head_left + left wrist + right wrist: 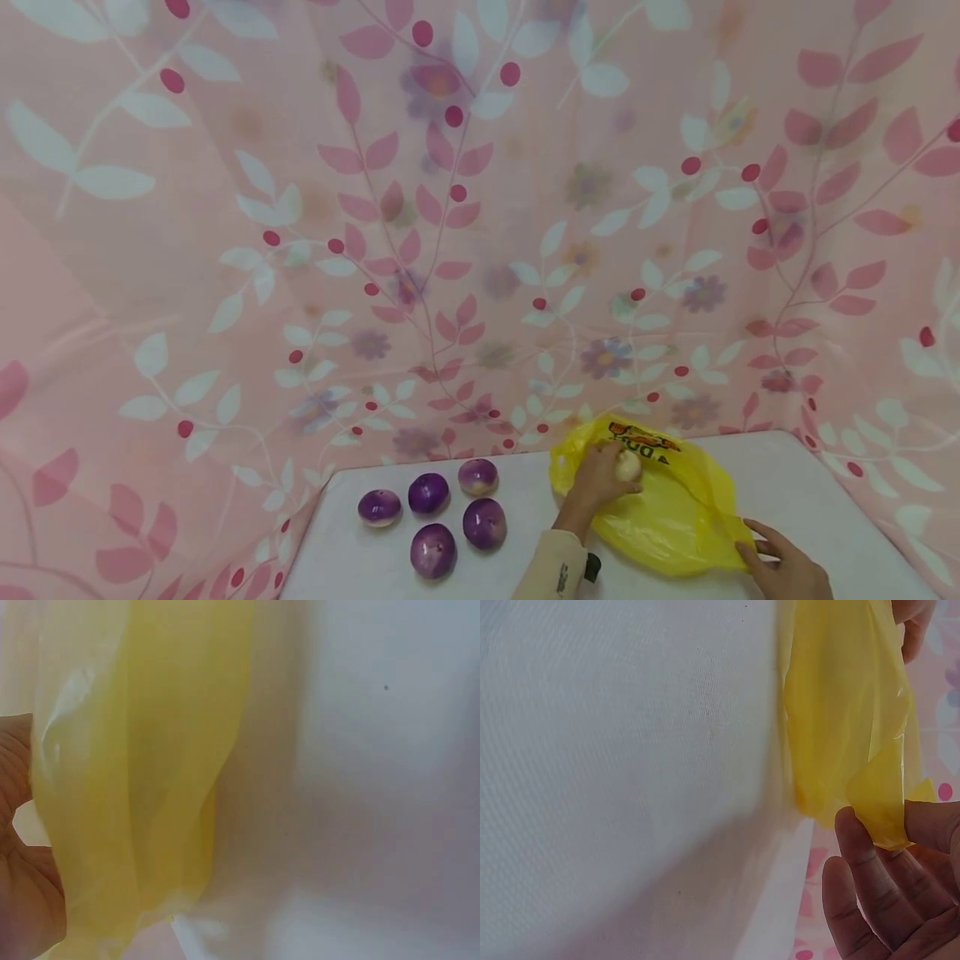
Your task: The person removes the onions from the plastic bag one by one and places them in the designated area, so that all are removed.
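Note:
In the head view, my left hand (pixel 596 477) is over the mouth of a yellow plastic bag (pixel 660 521) and grips a pale, round vegetable (pixel 628 466), mostly covered by the fingers. My right hand (pixel 789 565) pinches the bag's right corner. In the right wrist view, the right thumb and fingers (pixel 885 896) hold a folded corner of the yellow film (pixel 885 799). The left wrist view shows the bag (pixel 150 765) hanging in front of part of the left hand (pixel 26 892); the vegetable is hidden there.
Several glossy purple round vegetables (pixel 433 551) with pale patches lie grouped on the left of the white table (pixel 360 567). Behind the table hangs a pink curtain (pixel 480 250) with leaves and flowers. Dark lettering (pixel 637 437) marks the bag's far side.

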A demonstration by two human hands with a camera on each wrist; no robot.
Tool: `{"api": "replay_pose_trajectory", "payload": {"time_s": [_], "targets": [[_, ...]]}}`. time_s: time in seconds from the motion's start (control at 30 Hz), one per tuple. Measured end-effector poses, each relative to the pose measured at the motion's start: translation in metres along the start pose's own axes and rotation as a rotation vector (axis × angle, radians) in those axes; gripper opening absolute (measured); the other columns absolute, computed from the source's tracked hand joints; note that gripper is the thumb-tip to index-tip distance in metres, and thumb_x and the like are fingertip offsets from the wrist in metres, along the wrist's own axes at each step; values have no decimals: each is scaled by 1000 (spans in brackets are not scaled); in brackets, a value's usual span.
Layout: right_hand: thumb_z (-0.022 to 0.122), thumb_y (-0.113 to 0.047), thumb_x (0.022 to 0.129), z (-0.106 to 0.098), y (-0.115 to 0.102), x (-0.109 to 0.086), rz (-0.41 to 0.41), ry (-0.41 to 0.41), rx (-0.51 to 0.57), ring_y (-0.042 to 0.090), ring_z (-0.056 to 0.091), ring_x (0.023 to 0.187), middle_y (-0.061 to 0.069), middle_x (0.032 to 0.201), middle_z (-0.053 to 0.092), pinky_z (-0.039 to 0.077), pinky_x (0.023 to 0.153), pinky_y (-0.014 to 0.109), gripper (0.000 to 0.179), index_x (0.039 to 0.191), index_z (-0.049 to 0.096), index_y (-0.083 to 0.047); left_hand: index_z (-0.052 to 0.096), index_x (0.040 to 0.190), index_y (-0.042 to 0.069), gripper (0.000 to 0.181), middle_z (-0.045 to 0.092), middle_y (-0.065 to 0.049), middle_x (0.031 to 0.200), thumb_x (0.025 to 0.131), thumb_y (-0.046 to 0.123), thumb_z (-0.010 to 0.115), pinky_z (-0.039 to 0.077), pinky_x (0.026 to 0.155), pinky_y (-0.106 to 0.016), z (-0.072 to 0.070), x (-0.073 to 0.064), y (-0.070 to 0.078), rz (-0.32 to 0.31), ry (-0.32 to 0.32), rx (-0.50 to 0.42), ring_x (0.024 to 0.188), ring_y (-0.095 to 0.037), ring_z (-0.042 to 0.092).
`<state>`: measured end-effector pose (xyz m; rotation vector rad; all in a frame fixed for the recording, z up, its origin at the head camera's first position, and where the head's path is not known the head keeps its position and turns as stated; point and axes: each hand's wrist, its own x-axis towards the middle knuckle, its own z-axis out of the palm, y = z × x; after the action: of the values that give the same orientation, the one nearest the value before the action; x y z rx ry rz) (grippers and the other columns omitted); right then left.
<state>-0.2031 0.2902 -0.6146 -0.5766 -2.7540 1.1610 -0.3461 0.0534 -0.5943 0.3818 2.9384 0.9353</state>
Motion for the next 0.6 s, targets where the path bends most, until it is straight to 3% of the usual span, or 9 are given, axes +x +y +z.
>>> {"api": "replay_pose_trajectory", "payload": {"time_s": [0.13, 0.43, 0.6], "targets": [[76, -42, 84, 0, 0, 2, 20, -12, -5, 33, 70, 74, 25, 96, 69, 55, 67, 47, 67, 127, 56, 5, 54, 136, 32, 71, 49, -1, 133, 74, 40, 87, 50, 81, -32, 2, -1, 3, -6, -2, -4, 97, -14, 56], [79, -36, 83, 5, 4, 4, 32, 34, 3, 32, 69, 71, 26, 95, 69, 56, 63, 45, 63, 126, 56, 4, 57, 127, 31, 62, 52, 1, 124, 73, 40, 87, 49, 79, -31, -5, -5, 7, 26, -25, 35, 92, -13, 55], [79, -36, 83, 4, 2, 4, 43, 31, 2, 32, 69, 72, 26, 95, 69, 56, 64, 46, 64, 127, 56, 4, 56, 128, 32, 63, 53, 0, 117, 73, 41, 87, 49, 79, -32, -7, -5, 7, -8, -49, 27, 88, -14, 53]]}}
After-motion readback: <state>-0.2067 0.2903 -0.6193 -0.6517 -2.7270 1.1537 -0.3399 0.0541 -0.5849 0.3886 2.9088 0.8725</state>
